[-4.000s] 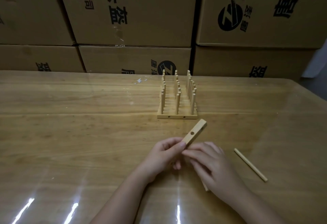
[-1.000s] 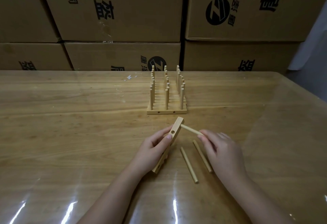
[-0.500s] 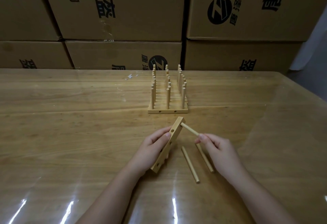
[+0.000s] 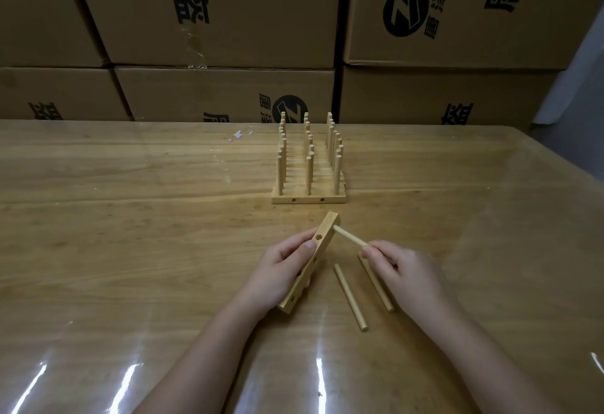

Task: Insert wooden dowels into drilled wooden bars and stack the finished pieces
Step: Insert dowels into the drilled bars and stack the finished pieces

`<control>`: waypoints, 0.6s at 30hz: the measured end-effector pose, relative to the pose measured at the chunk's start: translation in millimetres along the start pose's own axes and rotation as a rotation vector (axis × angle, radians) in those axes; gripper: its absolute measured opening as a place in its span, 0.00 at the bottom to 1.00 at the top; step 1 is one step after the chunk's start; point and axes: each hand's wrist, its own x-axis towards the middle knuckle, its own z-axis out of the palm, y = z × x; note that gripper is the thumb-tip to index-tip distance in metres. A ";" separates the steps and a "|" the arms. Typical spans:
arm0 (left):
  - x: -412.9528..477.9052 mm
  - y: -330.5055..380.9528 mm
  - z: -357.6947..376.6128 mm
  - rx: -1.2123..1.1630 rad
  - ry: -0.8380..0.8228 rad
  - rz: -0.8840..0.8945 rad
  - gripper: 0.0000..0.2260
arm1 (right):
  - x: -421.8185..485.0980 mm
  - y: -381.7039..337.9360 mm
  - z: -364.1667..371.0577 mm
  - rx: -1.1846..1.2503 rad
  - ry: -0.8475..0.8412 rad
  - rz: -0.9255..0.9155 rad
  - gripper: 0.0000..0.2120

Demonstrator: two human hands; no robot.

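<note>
I grip the drilled bar [image 4: 327,230] in my left hand [image 4: 281,269], fingers and thumb curled round its middle. It is tilted on edge, on my side of the finished stack [image 4: 309,199], with its far end close to the stack but not touching it. My right hand [image 4: 402,273] pinches a dowel [image 4: 351,237] between thumb and fingertips. The dowel's tip meets the bar's side face at that far end, though I cannot tell how deep it sits. To do this well I should line the dowel square with its hole, push straight along its length and brace the bar from behind, so that it seats without jamming. Two loose dowels [image 4: 350,297] lie on the table [image 4: 130,217] nearer me than the stack, one partly under my right hand. They are round and may roll if I brush them. Bare table spreads wide to the left of the stack. The table's right edge lies well off, and cartons [image 4: 228,21] stand close behind the stack, so I judge the finished bar should go down at the stack's near side.
</note>
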 end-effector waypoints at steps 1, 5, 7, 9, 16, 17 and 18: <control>0.1 -0.1 0.4 0.009 0.001 0.000 0.12 | -0.1 -0.2 -1.9 -0.024 0.001 -0.014 0.10; -0.1 -1.2 0.8 0.063 -0.020 0.021 0.13 | 0.3 -1.2 -6.9 -0.179 0.038 -0.083 0.12; -0.8 -0.6 1.0 0.072 -0.033 0.019 0.13 | 0.0 -1.5 -6.5 -0.207 0.060 -0.124 0.12; -1.0 -0.6 -0.2 0.088 -0.040 0.017 0.13 | -0.2 -0.3 -5.5 -0.142 0.056 -0.100 0.11; -2.0 1.1 0.9 0.140 -0.065 0.050 0.14 | 1.3 3.9 -1.9 0.083 0.008 0.000 0.10; -2.1 0.7 1.4 0.156 -0.063 0.054 0.14 | 1.2 3.5 -1.5 0.093 0.008 0.004 0.11; -2.1 0.4 1.3 0.171 -0.060 0.054 0.15 | 1.2 3.4 -1.4 0.107 0.002 0.014 0.12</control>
